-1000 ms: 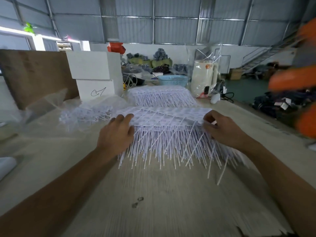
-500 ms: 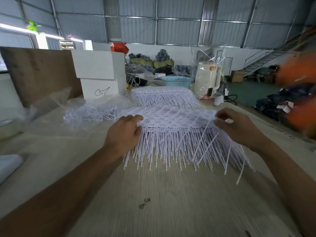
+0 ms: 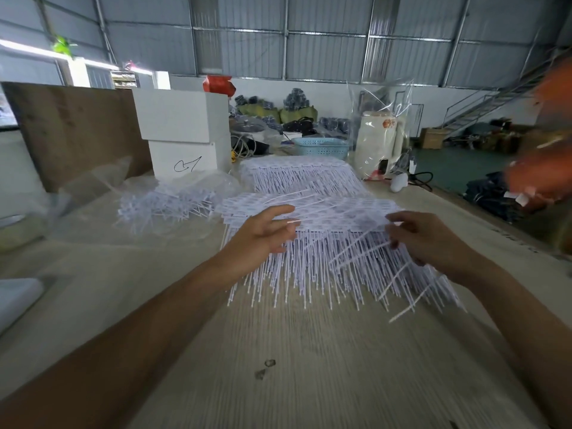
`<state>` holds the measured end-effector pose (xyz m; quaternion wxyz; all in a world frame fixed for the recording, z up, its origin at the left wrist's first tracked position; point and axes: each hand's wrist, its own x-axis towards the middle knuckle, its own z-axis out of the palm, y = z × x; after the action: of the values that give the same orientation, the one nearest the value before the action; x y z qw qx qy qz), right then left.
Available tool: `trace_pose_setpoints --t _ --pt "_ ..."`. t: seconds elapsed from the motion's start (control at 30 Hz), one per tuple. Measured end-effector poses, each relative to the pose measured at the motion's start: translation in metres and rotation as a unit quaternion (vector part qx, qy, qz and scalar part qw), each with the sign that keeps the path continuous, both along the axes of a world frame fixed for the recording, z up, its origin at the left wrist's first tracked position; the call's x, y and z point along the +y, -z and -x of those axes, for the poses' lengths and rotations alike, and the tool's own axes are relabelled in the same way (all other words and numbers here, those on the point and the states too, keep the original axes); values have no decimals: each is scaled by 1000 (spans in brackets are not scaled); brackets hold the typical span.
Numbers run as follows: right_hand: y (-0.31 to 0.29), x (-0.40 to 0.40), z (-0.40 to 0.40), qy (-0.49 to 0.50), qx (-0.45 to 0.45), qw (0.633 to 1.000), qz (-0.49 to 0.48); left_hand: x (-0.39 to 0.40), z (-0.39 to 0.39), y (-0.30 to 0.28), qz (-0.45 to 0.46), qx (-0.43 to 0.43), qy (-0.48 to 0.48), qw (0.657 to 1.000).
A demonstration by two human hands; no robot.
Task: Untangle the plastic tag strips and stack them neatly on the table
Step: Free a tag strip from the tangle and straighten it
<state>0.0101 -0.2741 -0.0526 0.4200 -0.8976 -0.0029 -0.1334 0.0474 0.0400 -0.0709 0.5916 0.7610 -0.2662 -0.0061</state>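
A loose tangle of tag strips (image 3: pixel 164 202) is lying at the far left of the table (image 3: pixel 309 366), likely waiting its turn. The left hand (image 3: pixel 263 235) is hovering over the near stack's (image 3: pixel 325 243) left end, fingers spread and relaxed, gripping nothing. The right hand (image 3: pixel 424 239) is working at the right end, its fingers loosely bent among stray tails; whether they are pinching one I cannot tell. A second stack (image 3: pixel 300 174) is sitting just behind. Bare table lies nearer the person, giving room to draw strips out.
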Motion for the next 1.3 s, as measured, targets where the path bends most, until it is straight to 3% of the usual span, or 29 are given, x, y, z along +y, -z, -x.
trace_pose_setpoints --t 0.07,0.1,0.27,0.37,0.47,0.57,0.6,0.63,0.7,0.77,0.8,0.87,0.97,1.1,1.17,1.23,1.3 --pt "3 -1 -1 -8 19 981 193 -4 4 -1 4 -4 17 1000" --pt "4 -1 -3 -5 16 970 243 -5 5 -1 8 -7 25 1000" --pt "2 -9 -5 15 -145 946 289 -5 14 -10 82 -30 48 995" --pt "-5 -10 -3 4 -250 953 170 -4 22 -21 164 -63 31 984" --pt "-7 1 0 -68 -275 957 -65 8 24 -46 320 -73 65 942" --pt "-3 14 1 -96 -196 930 -294 24 20 -61 406 -63 -3 912" --pt "0 15 2 -101 -146 933 -315 28 18 -59 406 -54 -63 910" --pt "2 15 3 -115 -109 950 -270 30 15 -53 391 -44 -125 911" --pt "10 17 6 -164 -71 984 -18 32 9 -41 350 -7 -193 916" --pt "17 23 5 -186 -86 962 181 31 6 -33 333 42 -200 921" --pt "18 26 4 -185 -93 957 201 30 5 -32 331 53 -198 921" --pt "16 30 4 -190 -93 960 181 31 5 -34 315 14 -197 928" --pt "8 29 10 -222 -75 961 149 35 8 -46 257 -119 -201 938" --pt "0 31 19 -272 -22 962 24 41 13 -63 168 -187 -198 947" --pt "-2 33 23 -306 8 951 42 40 17 -66 144 -223 -188 946" --pt "0 37 25 -325 24 943 69 34 22 -65 61 -304 -218 925" --pt "4 43 25 -319 12 946 61 20 26 -58 -21 -320 -195 927"
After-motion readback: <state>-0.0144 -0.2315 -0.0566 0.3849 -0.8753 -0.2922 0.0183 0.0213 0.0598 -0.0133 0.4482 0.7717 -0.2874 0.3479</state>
